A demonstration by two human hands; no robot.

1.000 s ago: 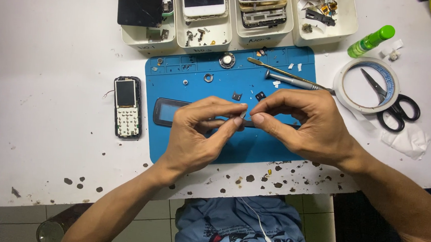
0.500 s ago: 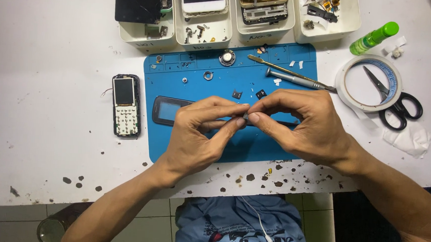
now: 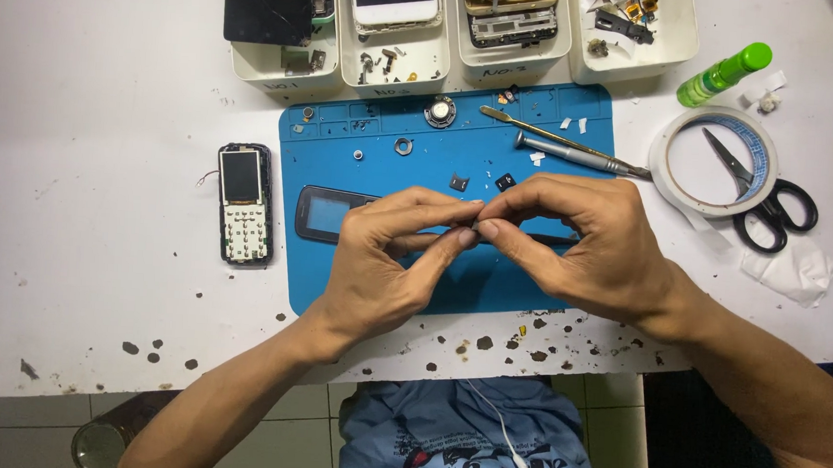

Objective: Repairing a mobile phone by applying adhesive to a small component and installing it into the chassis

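Left hand (image 3: 376, 260) and right hand (image 3: 589, 245) meet above the blue mat (image 3: 558, 127) near the worktop's front edge, fingers clamped on a small dark part (image 3: 475, 225): judged light, stiff, fragile; hold by its edges. Since half a second ago, grip unchanged; keypad phone (image 3: 243, 204) unmoved, left of the mat.

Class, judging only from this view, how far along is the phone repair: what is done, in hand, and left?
Done: the keypad phone lies opened on the table, small parts loose on the blue mat. In hand: left hand and right hand pinch a small dark part over the front cover. Left: phone and cover remain apart.
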